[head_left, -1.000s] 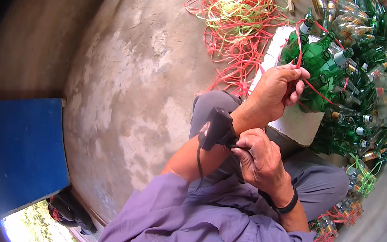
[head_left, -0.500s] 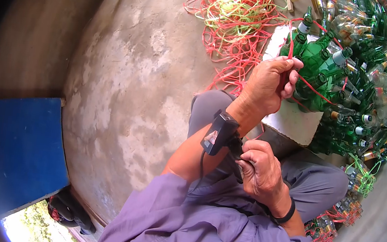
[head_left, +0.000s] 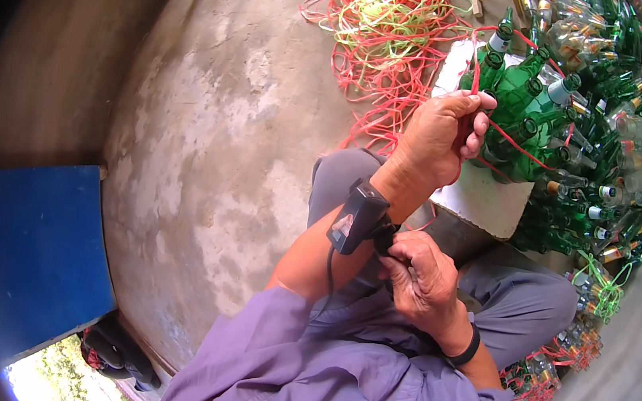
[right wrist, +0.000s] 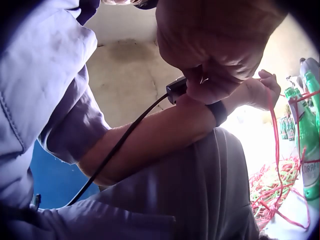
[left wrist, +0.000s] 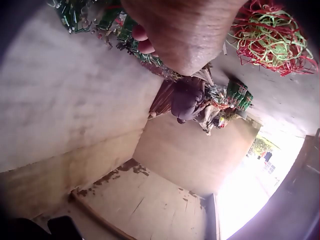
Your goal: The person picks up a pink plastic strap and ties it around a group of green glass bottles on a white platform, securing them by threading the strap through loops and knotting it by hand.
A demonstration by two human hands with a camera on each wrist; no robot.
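My left hand (head_left: 440,135) reaches forward and pinches a red plastic strap (head_left: 476,75) between thumb and fingers. The strap loops round a group of green glass bottles (head_left: 519,104) standing on a white block (head_left: 487,203). On my left wrist sits a black camera (head_left: 359,215) with a cable. Close beside it, my right hand (head_left: 427,286) is curled, its thumb and forefinger pinching the camera's black wrist strap. In the right wrist view the right hand (right wrist: 215,50) covers much of that camera (right wrist: 176,90), while the red strap (right wrist: 276,145) hangs from the left hand.
Many loose bottles (head_left: 624,149) are heaped along the right wall. A tangle of red and yellow-green straps (head_left: 390,33) lies on the concrete floor (head_left: 207,146). Tied bottle bundles (head_left: 577,344) stand at the right. A blue panel (head_left: 36,238) is at the left.
My left hand has drawn back slightly leftward, bringing the red strap along. The wrist camera has turned, showing another side. My right hand has shifted a little downward and stays by that wrist.
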